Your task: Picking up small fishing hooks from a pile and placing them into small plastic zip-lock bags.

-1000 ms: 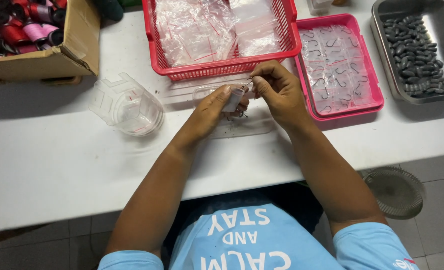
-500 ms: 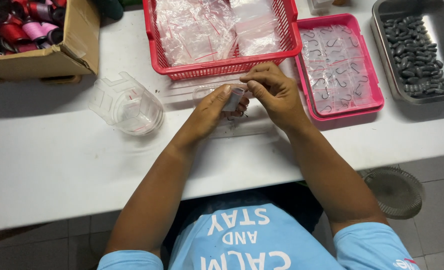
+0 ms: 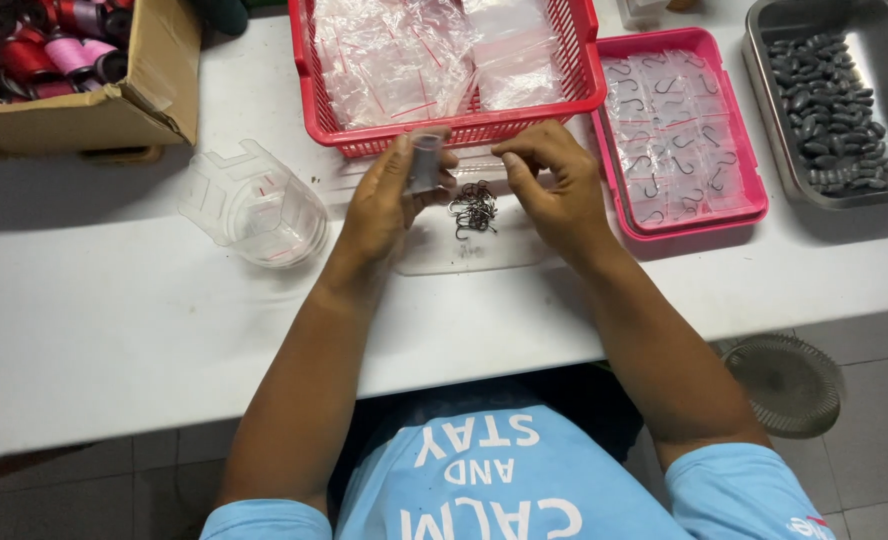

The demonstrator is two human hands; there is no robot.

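Holding a small clear bag [image 3: 425, 160] upright, the left hand [image 3: 389, 195] is pinching it between thumb and fingers just near the red basket [image 3: 314, 90]; the bag's long axis is running near-to-far, top end pointing toward the basket's near wall. The right hand [image 3: 554, 185] is hovering over the clear tray [image 3: 504, 250] on the white table [image 3: 114, 320], fingers curled with thumb and forefinger tips pressing together; whether they are pinching a hook is too small to tell. A pile of dark fish hooks [image 3: 474, 208] is lying on the tray between the two hands, tangled, pointing no single way. The bag is sitting just left of the pile, above the tray's far edge.

Clear bags are filling the basket on the far side. Right of it, a pink tray [image 3: 754, 190] is carrying bagged hooks in rows. Far right, a metal pan [image 3: 764, 110] is holding dark oval weights. Left of the left hand, a clear plastic container [image 3: 254, 205] is lying tipped on its side. At far left, a cardboard box [image 3: 114, 115] is holding red and pink spools.
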